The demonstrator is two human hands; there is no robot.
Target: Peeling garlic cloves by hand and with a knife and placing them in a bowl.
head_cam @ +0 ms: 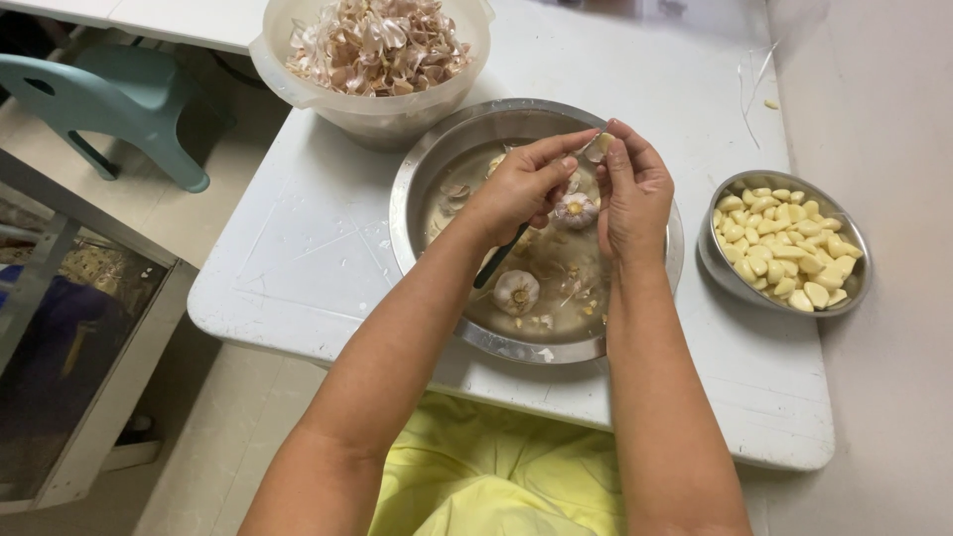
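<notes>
Both hands hover over a wide steel basin [417, 189] of cloudy water on a white table [318, 248]. My left hand [521, 184] and my right hand [635, 194] pinch one garlic clove [598, 147] between their fingertips. A dark handle, probably a small knife [498, 258], sticks out below my left palm. Two whole garlic bulbs lie in the water: one [516, 291] near the front, another [576, 209] between the hands. Loose bits of skin float around them.
A small steel bowl [854, 288] of peeled cloves [784, 248] stands at the right. A pale plastic tub [377, 114] heaped with garlic skins sits behind the basin. A teal stool [109, 99] stands on the floor at left. Yellow cloth [486, 476] covers my lap.
</notes>
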